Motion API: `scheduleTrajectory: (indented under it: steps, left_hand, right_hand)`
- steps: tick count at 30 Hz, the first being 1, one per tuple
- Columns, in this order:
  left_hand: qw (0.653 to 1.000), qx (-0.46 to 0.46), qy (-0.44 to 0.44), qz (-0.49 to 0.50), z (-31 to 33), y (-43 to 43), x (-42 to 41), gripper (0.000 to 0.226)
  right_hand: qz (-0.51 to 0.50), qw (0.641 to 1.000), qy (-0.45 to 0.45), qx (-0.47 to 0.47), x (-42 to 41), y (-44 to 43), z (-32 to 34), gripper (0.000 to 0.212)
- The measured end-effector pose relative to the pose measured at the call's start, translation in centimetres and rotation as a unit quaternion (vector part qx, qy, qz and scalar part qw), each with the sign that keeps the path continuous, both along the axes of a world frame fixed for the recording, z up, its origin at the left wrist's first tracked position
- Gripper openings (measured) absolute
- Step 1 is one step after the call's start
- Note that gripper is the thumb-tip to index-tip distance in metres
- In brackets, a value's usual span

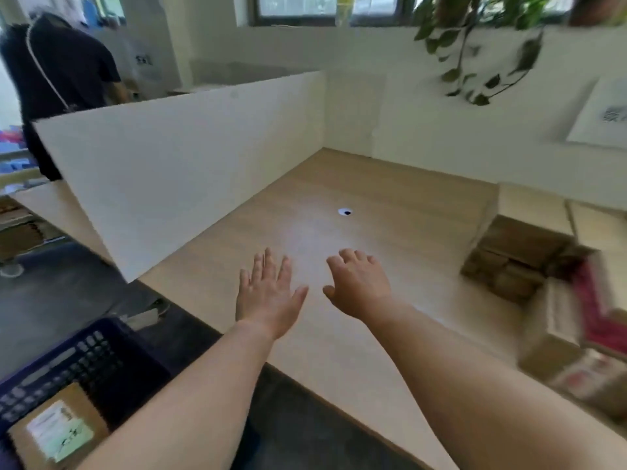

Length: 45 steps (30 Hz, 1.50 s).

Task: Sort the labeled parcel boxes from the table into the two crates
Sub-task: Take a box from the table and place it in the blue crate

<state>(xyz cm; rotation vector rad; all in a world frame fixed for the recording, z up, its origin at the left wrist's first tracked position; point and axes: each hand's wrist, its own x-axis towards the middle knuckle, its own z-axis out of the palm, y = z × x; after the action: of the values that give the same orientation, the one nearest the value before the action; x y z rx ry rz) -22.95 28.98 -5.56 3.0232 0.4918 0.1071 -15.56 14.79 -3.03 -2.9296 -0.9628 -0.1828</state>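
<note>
Head view: both hands hang over the bare middle of the table (390,184) with nothing in them — the left hand (268,293) is spread flat, fingers wide, and the right hand (361,286) is loosely open with the fingers curled a little down. At about eight o'clock from the hands, low by the floor, stands a dark crate (84,351), and in it lies one boxed parcel (56,432) with a pale label facing up; so, as I judge it, at least one parcel is already sorted. Only this one crate shows — the second is out of view, and what it holds cannot be told. The unsorted boxes (519,262) sit at about three o'clock, along the right edge of the table, well apart from both hands. The picture is blurred there, so the count is rough: a brown stack nearer the wall, a pale flat box or two behind it, and nearer the camera some cartons with red and pink on them — perhaps five or six in all, no firm number. Most of the work seems left to do. Counted plainly: two hands, one crate seen, one parcel in it, one pile still on the table. A white divider (190,157) runs along ten o'clock, with another person standing behind it.
</note>
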Motion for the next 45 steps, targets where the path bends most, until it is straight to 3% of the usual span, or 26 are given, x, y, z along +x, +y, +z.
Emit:
scheduleTrajectory:
  steps: [15, 28, 34, 45]
  left_hand:
    - [0.982, 0.038, 0.003, -0.185, 1.1, -23.8, 7.7, 0.069]
    - [0.961, 0.059, -0.005, -0.269, 1.3, -29.1, 11.9, 0.069]
    - [0.957, 0.041, -0.014, -0.287, 1.9, -29.3, 17.5, 0.069]
    - [0.950, -0.012, 0.016, -0.313, 3.1, -29.4, 31.4, 0.069]
  right_hand:
    - [-0.174, 0.984, -0.029, 0.025, 1.3, -24.8, 1.6, 0.043]
    - [-0.255, 0.964, 0.009, 0.080, 2.9, -30.7, 0.9, 0.047]
    - [-0.267, 0.960, 0.012, 0.088, 8.1, -31.3, 1.8, 0.051]
    - [-0.357, 0.929, 0.029, 0.095, 21.1, -32.9, 2.5, 0.038]
